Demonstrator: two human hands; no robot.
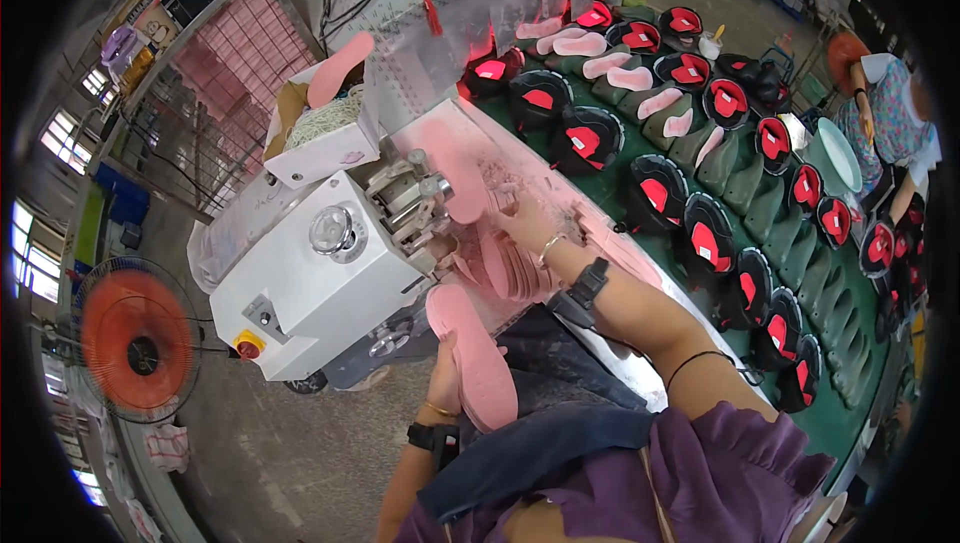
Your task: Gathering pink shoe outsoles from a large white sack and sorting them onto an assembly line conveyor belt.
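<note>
A pair of pink insoles, or a single thick one [476,368], rests upright in my left hand [445,380], whose fingers wrap its left edge close to my lap. My right hand [530,221] is across by the machine, its fingers closed at the edge of another pink insole [455,171]. That insole stands against the metal rollers [408,193] of a white bench machine [315,273]. Just below my right hand, a row of pink insoles [512,268] leans together on the dusty pink worktop. Part of my right fingertips is hard to make out.
An open box [325,143] of pale shreds with an insole on top sits behind the machine. To the right, a green conveyor [640,233] carries black shoe uppers [590,138] and grey-green shoe lasts [760,213]. An orange fan [140,343] stands left; another person [890,123] works far right.
</note>
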